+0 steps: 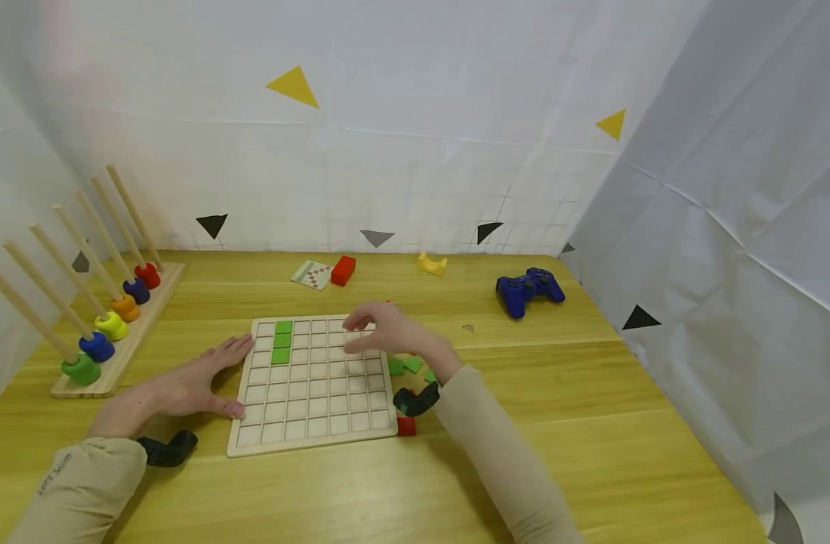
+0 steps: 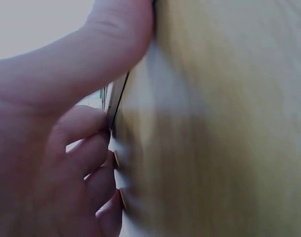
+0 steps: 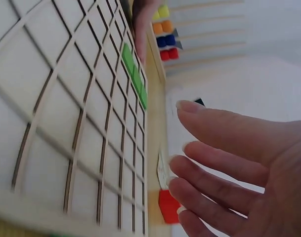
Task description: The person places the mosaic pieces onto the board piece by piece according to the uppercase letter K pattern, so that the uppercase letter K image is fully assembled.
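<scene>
The grid board (image 1: 316, 385) is lying flat on the wooden table (image 1: 347, 491), and its shallow compartments are holding three green tiles (image 1: 282, 341), which are filling the top three squares of the second column from the left.

The left hand (image 1: 190, 381) is spreading along the board's left edge, its thumb and fingers reaching out and touching the rim without clasping it. The right hand (image 1: 387, 329) is hovering over the board's far right corner, its fingers loosely bent and the thumb standing apart, gripping nothing.

Left of the board, a peg rack (image 1: 140, 326) is carrying green, blue, yellow, orange, dark blue and red beads. Right of the board, loose green tiles (image 1: 413, 365) and a red piece (image 1: 406, 428) are lying close to its edge. Beyond the board, a red block (image 1: 343, 270) is sitting against a card (image 1: 312, 275) that is showing a printed pattern of small squares.

On the left sleeve (image 1: 91, 472), dark lettering is running near the cuff, too small to read.
</scene>
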Motion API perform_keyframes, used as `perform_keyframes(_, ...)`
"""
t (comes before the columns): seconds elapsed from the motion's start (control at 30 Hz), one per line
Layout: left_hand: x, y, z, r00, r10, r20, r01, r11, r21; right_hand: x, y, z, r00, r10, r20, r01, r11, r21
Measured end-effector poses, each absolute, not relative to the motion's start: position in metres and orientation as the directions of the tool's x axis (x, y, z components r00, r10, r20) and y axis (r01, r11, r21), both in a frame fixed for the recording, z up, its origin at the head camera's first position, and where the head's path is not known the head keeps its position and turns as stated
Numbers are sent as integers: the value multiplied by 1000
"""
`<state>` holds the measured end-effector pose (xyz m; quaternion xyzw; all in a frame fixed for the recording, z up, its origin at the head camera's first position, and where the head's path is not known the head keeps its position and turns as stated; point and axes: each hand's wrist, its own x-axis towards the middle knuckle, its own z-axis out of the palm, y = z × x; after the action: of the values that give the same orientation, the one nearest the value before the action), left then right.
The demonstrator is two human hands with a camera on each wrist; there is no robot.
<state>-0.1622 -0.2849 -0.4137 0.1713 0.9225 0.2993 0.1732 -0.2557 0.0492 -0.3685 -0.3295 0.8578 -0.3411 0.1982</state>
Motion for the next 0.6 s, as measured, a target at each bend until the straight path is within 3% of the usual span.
perform_keyframes(0.6,-162,-284,-417,-885,415,-213,210,763,612,-266,143,-382,-717,-696,-53,-483,549,-682)
